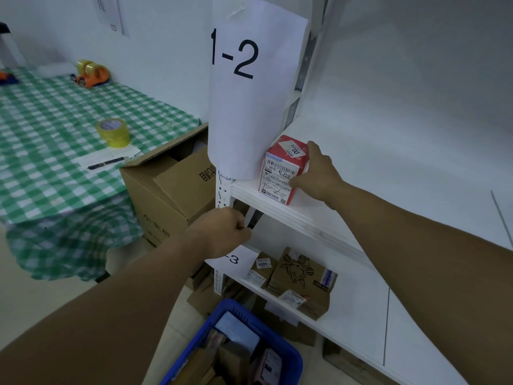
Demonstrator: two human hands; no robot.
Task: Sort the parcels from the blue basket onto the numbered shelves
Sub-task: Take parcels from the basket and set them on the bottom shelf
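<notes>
We observe the right hand (319, 173) grasping the red parcel (280, 173) from its right side, thumb on the labelled front face. The parcel stands upright at the front left corner of the white shelf (305, 218), just beside the paper sign "1-2" (249, 107). The left hand (222, 232) is clenched against the shelf post above the "-3" sign (236, 259); we cannot tell whether it holds anything. Two brown cartons (302, 276) sit on the shelf below. The blue basket (288, 354), bottom centre, contains further parcels. At left, the desk (55, 120) with a green checked cloth carries a yellow tape roll (113, 132) and a pen (107, 163).
</notes>
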